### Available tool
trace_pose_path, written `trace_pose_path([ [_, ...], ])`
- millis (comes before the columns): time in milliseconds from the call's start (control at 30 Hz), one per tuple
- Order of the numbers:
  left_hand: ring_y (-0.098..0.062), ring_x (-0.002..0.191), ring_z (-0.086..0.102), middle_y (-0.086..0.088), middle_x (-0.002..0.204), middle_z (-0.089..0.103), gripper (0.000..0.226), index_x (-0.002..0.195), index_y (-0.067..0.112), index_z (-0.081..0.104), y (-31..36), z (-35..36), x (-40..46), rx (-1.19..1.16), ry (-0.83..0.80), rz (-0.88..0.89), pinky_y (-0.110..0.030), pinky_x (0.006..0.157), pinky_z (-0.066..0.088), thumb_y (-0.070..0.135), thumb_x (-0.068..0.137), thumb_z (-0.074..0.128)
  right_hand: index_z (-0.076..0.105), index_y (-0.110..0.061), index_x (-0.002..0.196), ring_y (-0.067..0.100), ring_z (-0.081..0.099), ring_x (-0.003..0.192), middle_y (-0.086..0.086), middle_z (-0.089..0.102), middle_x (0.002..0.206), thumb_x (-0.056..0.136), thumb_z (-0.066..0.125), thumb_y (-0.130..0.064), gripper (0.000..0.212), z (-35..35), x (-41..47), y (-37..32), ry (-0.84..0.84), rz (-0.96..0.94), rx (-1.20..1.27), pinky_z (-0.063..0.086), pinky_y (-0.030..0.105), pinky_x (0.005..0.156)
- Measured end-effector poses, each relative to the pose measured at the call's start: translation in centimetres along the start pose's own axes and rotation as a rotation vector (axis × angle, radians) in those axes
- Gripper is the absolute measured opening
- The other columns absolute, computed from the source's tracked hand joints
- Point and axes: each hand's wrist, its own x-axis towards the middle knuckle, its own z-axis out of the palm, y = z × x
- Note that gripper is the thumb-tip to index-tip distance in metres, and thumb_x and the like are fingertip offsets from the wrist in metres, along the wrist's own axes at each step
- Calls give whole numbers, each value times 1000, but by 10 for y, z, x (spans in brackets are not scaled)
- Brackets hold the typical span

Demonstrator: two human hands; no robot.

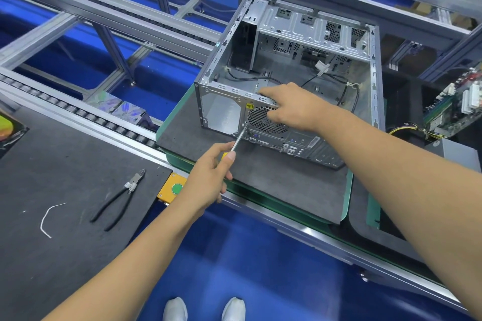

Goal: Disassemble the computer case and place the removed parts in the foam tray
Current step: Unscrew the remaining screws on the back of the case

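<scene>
An open silver computer case [294, 34] lies on its side on a dark foam mat [273, 185], its rear panel facing me. My left hand [211, 177] grips a yellow-handled screwdriver [238, 142], whose tip touches the rear panel beside the round fan grille [257, 120]. My right hand [292, 104] holds the case's top rear edge, with its fingers curled over the grille. Black cables [349, 94] lie loose inside the case. At the right, a foam tray [401, 101] holds a removed circuit board [459, 104].
Black-handled cutters [118, 198] and a white cable tie scrap [48, 217] lie on the dark mat at left. A yellow box with a green button [173, 187] sits on the conveyor edge. A grey box [456, 154] rests at right. Roller rails run behind.
</scene>
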Motion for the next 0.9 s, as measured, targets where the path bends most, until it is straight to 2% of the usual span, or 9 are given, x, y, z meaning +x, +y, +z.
trace_pose_path([
  [67, -11, 47, 45, -3, 83, 57, 23, 116, 40, 57, 5, 2, 0, -132, 12, -129, -23, 41, 35, 46, 96, 66, 63, -12, 116, 7, 45, 56, -8, 47, 62, 85, 62, -11, 32, 0, 0, 1, -2, -1, -4, 25, 29, 50],
  [167, -10, 49, 45, -5, 94, 55, 50, 105, 18, 42, 9, -1, -2, -238, 59, -277, -20, 39, 29, 28, 82, 85, 59, -16, 103, 13, 45, 56, -7, 45, 61, 84, 62, -11, 19, 0, -1, 2, -8, -16, -6, 24, 30, 50],
  [267, -11, 51, 49, -4, 84, 58, 45, 84, 21, 41, 10, -4, -3, -410, 37, -308, -18, 36, 29, 17, 81, 86, 52, -23, 90, 11, 43, 55, -8, 44, 60, 84, 62, -11, 17, 0, 0, 2, -9, -29, -8, 23, 29, 49],
  [333, -11, 55, 57, -3, 77, 61, 42, 77, 22, 44, 13, -6, -3, -471, 36, -330, -19, 37, 39, 21, 81, 86, 57, -19, 95, 12, 46, 57, -7, 46, 60, 83, 62, -11, 16, 1, 2, 3, -11, -32, -8, 23, 29, 50],
  [400, -12, 58, 64, -6, 77, 66, 35, 78, 20, 50, 18, -6, -6, -430, -8, -339, -25, 44, 50, 30, 83, 83, 62, -16, 104, 12, 48, 60, -8, 48, 61, 82, 62, -12, 23, 1, 2, 4, -10, -25, -13, 25, 29, 50],
  [467, -14, 59, 66, -7, 83, 70, 31, 89, 15, 58, 23, -3, -9, -362, -88, -352, -28, 48, 53, 40, 89, 76, 63, -16, 110, 13, 49, 62, -8, 47, 61, 82, 62, -12, 28, 1, 3, 5, -1, -24, -21, 25, 29, 51],
  [567, -14, 55, 61, -6, 88, 73, 38, 101, 8, 64, 26, 3, -10, -351, -159, -401, -28, 48, 52, 46, 98, 63, 63, -16, 110, 8, 47, 58, -8, 47, 59, 82, 63, -13, 28, 1, 5, 5, 0, -24, -22, 25, 29, 50],
  [767, -9, 51, 50, -1, 90, 76, 44, 98, 11, 70, 27, -1, -9, -272, -121, -396, -22, 42, 43, 51, 103, 52, 62, -20, 103, 15, 53, 64, -7, 55, 67, 82, 62, -11, 22, -2, 5, 0, -34, 7, -21, 29, 28, 52],
  [900, -9, 53, 49, 1, 86, 65, 47, 105, 9, 70, 29, -3, -12, -182, -83, -342, -23, 44, 40, 51, 104, 49, 60, -15, 121, 14, 50, 64, 0, 54, 67, 82, 59, -11, 39, 3, 10, -9, -2, 67, -145, 29, 27, 50],
])
